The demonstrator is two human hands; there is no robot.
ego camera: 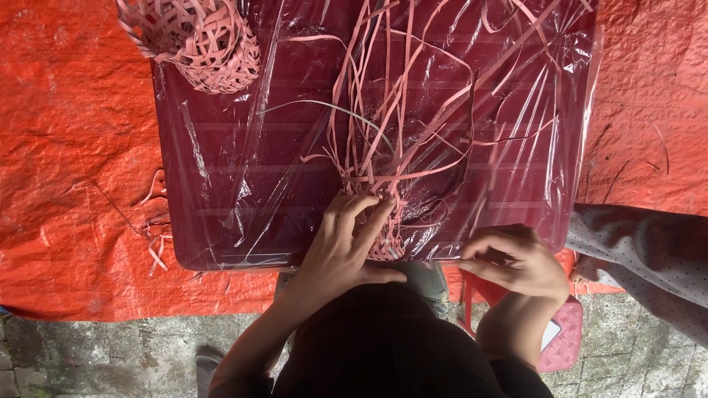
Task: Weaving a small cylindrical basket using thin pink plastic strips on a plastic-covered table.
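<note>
My left hand [345, 243] presses its fingers on a small woven patch of pink strips [386, 236] at the near edge of a dark red table wrapped in clear plastic [221, 191]. Long loose pink strips [383, 110] fan up from that patch across the tabletop. My right hand [516, 262] is at the table's near right edge, with its fingers pinched on a thin strip end that runs back toward the patch.
A partly woven pink basket [199, 37] lies at the table's far left corner. An orange tarp [74, 147] covers the ground, with strip scraps [155, 236] on it. Grey dotted cloth [649, 250] lies at the right. A pink object [564, 339] sits on the stone paving.
</note>
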